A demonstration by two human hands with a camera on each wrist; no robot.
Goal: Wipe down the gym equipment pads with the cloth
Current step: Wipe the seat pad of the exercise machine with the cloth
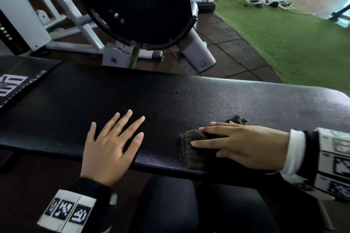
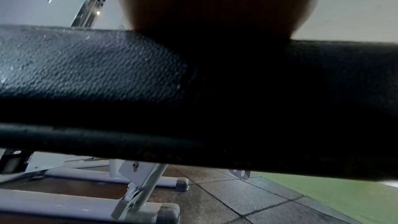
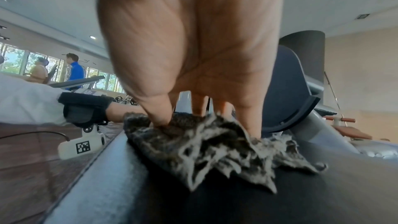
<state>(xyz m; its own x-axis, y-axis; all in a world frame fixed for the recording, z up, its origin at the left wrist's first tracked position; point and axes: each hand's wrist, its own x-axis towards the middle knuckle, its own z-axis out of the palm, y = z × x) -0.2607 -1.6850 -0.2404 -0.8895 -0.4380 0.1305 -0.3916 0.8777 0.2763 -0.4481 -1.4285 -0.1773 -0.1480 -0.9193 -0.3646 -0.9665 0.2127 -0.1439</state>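
Right hand [image 1: 244,143], fingers flat, presses cloth [image 1: 191,149] onto pad [image 1: 170,100] lower right — left hand [image 1: 111,143] splayed flat, lower centre.

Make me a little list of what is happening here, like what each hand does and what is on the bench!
place: a gym with green turf beside dark floor tiles
bench pad: long, black, textured
left hand: flat on the pad, fingers spread, holding nothing
right hand: fingers straight, pressing the cloth onto the pad
cloth: dark, crumpled, at the pad's near edge
water droplets: small patch near the pad's far edge, not wiped yet
behind the bench: a white-framed machine with a black cover
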